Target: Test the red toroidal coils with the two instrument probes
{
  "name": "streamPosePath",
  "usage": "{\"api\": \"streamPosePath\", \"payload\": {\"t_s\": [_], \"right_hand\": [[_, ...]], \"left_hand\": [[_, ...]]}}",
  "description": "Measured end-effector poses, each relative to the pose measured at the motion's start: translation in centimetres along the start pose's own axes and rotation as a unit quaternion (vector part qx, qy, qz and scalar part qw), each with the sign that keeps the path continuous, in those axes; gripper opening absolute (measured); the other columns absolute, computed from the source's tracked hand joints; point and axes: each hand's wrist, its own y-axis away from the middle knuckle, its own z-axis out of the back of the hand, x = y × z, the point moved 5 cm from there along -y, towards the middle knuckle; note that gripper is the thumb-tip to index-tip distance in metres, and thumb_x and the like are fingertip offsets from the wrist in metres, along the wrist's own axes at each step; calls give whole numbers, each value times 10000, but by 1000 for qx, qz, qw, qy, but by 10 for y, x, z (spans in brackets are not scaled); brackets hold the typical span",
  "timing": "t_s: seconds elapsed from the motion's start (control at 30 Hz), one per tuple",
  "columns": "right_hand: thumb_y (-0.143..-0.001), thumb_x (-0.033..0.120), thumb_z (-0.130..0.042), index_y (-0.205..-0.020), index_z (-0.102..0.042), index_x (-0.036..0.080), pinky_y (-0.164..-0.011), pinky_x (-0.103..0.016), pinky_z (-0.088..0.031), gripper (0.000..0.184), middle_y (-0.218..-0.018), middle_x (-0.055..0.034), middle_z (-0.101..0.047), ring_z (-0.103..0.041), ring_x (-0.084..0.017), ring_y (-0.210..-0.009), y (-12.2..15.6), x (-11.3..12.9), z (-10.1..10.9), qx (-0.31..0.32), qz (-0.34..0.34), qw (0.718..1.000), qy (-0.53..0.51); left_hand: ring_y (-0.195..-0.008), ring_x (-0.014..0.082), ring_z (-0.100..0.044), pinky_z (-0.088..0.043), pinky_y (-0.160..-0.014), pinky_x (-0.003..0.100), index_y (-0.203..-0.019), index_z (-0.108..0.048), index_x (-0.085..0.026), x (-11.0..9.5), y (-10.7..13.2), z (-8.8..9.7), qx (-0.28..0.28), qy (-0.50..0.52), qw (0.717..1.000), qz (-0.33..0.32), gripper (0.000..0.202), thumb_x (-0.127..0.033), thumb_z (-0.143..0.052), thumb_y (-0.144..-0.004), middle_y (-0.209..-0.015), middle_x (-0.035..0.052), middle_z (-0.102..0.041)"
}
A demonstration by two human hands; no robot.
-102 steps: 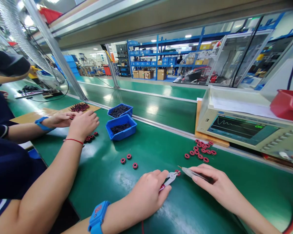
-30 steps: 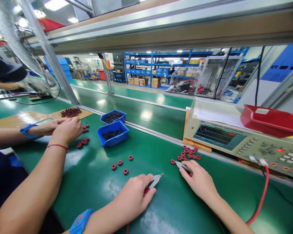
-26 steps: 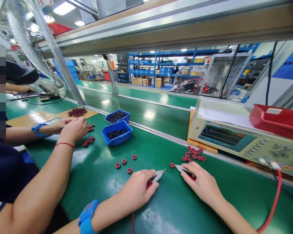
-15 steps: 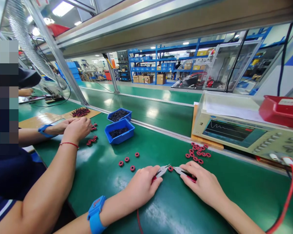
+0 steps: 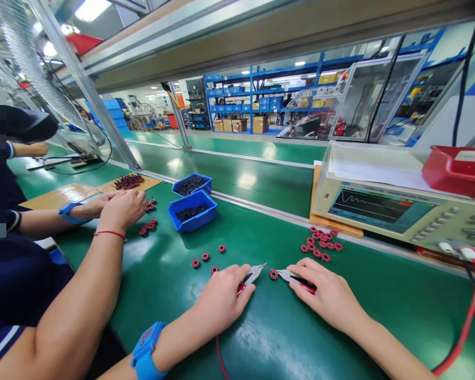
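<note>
My left hand (image 5: 221, 301) rests on the green mat, closed round a clip probe (image 5: 254, 274) with a red lead. My right hand (image 5: 326, 295) grips a second clip probe (image 5: 291, 276), whose tip touches a small red coil ring (image 5: 274, 274) lying on the mat. The left probe's tip sits a little to the left of that ring, apart from it. A pile of several red coil rings (image 5: 320, 245) lies beyond my right hand. Several loose rings (image 5: 206, 257) lie just beyond my left hand.
A test meter (image 5: 383, 208) with a waveform screen stands at the right, a red tray (image 5: 457, 169) behind it. Two blue bins (image 5: 193, 211) of dark parts sit at centre left. A co-worker's hands (image 5: 114, 203) work beside more rings at the left.
The left probe has drawn back slightly from the ring, which sat between both tips half a second ago. A second ago my right probe dragged the ring out from the pile.
</note>
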Motion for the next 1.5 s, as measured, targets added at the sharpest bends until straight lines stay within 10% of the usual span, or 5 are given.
{"api": "streamPosePath", "payload": {"t_s": [0.73, 1.13, 1.5], "right_hand": [[-878, 333, -397, -1050, -558, 328, -684, -296, -449, 236, -1000, 15, -571, -576, -158, -848, 1, 7, -3, 35, 23, 999, 5], [-868, 449, -418, -1006, -595, 286, -749, -265, -469, 278, -963, 3, -617, -587, -156, -866, 19, -19, 7, -8, -65, 982, -179], [-879, 451, -372, -1050, -591, 354, -541, -207, -506, 295, -1021, 17, -618, -633, -121, -689, 62, -2, 36, -50, -54, 996, 55]], "left_hand": [[-727, 165, -544, -406, -665, 263, -1114, -545, -216, 4, 7, -4, 18, 60, 997, -50, 268, -271, -450, -870, -824, 26, -600], [-570, 95, -394, -286, -522, 212, -790, -599, -155, -8, 5, -11, 104, 270, 957, -11, 181, -270, -468, -841, -620, -45, -452], [-541, 82, -409, -249, -490, 212, -788, -592, -168, -18, 6, -28, 143, 310, 940, -6, 142, -261, -491, -821, -586, -58, -454]]}}
